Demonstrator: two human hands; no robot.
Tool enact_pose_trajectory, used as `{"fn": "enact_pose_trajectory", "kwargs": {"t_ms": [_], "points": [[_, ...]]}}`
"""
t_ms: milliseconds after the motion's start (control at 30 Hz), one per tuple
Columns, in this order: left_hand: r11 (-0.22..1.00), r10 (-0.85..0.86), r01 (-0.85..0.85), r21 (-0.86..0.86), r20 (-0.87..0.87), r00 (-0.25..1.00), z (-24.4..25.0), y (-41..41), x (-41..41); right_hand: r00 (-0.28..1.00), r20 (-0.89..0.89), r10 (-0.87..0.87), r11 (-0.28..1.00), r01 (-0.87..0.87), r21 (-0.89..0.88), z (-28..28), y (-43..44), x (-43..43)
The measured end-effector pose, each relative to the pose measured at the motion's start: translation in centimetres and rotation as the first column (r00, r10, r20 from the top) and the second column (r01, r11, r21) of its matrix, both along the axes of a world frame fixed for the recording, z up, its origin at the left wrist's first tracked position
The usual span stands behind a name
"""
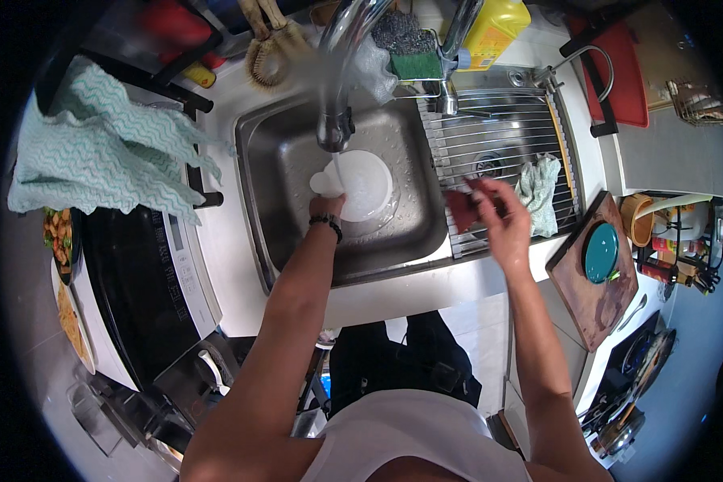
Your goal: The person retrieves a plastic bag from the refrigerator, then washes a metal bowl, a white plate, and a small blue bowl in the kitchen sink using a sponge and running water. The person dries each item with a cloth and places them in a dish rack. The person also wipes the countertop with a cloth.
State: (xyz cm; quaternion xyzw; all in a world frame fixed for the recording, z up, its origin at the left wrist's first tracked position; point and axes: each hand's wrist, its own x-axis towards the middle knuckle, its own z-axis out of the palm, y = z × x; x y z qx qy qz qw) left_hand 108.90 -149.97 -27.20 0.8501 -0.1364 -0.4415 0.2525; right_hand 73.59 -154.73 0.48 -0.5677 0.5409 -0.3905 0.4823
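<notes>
In the steel sink basin (413,235), a round white dish (364,187) lies under the chrome faucet (335,123), with a thin stream of water falling by it. My left hand (327,205) is at the dish's left side, against a small white rounded part (320,182); its fingers are partly hidden, so its grip is unclear. Over the drying rack (476,147), right of the basin, my right hand (503,220) pinches a dark red cloth or sponge-like piece (461,209). A patterned cloth (539,193) lies on the rack just right of that hand.
A sponge caddy with a green scouring pad (417,66) and a yellow bottle (495,33) stand behind the sink. Wooden-handled brushes (268,57) lie at the back left. Patterned cloths (96,156) hang at left. A cutting board (623,289) with a teal dish (600,253) sits at right.
</notes>
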Motion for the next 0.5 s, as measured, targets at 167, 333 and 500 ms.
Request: {"fn": "enact_pose_trajectory", "kwargs": {"t_ms": [167,333,500], "points": [[0.989,0.101,-0.132,-0.063,-0.358,0.928,2.3,0.0,-1.5,0.966,-0.125,0.228,0.973,-0.221,0.068,-6.0,0.4,6.1],[0.924,0.028,-0.274,-0.266,-0.668,0.743,5.0,0.9,-2.6,0.932,-0.244,0.266,0.96,-0.28,-0.021,-16.5,-1.8,12.1],[0.931,-0.042,-0.208,-0.299,-0.655,0.754,7.2,2.1,-2.4,0.857,-0.008,0.515,0.856,-0.514,-0.054,-21.1,-0.1,18.0]]}}
